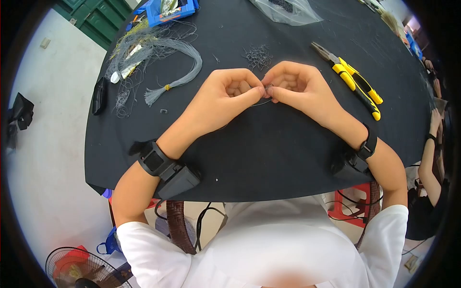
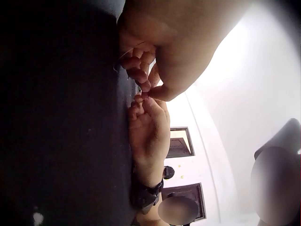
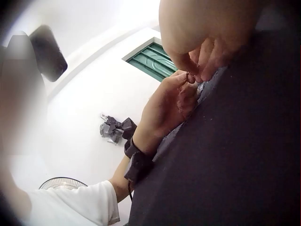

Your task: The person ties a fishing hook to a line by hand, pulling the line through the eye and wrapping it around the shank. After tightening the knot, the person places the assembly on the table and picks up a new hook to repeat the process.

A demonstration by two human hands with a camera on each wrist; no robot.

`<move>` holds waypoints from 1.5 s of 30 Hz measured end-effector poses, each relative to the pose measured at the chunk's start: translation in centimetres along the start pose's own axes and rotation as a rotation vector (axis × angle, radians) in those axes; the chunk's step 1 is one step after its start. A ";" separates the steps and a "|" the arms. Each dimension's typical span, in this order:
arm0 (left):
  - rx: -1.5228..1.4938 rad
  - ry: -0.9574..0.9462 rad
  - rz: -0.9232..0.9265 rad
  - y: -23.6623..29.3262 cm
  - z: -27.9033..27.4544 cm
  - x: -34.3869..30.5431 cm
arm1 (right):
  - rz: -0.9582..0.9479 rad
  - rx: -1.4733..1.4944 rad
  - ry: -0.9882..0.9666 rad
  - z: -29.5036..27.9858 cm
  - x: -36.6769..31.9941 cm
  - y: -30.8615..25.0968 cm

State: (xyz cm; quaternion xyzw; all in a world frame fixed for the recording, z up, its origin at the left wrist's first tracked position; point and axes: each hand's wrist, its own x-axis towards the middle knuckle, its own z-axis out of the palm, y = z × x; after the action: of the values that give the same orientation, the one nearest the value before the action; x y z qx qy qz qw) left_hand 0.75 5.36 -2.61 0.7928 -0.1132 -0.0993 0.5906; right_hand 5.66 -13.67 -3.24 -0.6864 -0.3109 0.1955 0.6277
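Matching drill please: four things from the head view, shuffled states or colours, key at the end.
1. pliers
2. strand bundle
3. tray
4. left hand and right hand

A. blue
B. fingertips together, pinching a small item
C. tied with a yellow band
D. yellow and black, lying to the person's right

Pairs: 1-D, 2-C, 3-A, 4-B

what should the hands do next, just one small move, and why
Probably ease the thin line snug with the right hand while the left hand steadies the small piece. Both hands pinch at it, fingertips together, and the line hangs in a loose curve just below them. Whether a knot is formed is hidden by the fingers.
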 end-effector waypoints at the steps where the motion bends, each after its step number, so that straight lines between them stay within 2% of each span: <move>1: -0.009 -0.001 -0.001 0.0 0.0 0.0 | 0.001 0.005 -0.005 0.0 0.0 0.0; 8: -0.042 0.046 0.075 -0.2 0.5 0.1 | -0.012 0.033 -0.011 0.0 0.0 0.3; 14: 0.026 -0.016 -0.021 0.1 0.0 0.0 | 0.015 0.032 -0.003 0.0 0.0 0.2; 26: -0.051 0.025 0.005 0.1 0.3 0.1 | 0.003 -0.101 0.006 0.0 0.0 0.4; 32: -0.106 0.098 -0.056 1.0 0.3 0.0 | 0.010 -0.078 0.030 0.0 -0.1 0.4; 45: -0.090 0.069 -0.010 0.4 0.3 0.1 | 0.021 -0.089 0.020 -0.2 -0.1 0.1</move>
State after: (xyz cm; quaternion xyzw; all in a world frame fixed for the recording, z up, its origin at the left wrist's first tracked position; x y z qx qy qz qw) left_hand 0.74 4.97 -2.34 0.7688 -0.0843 -0.0796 0.6289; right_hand 5.69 -13.87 -3.35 -0.7188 -0.3058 0.1814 0.5974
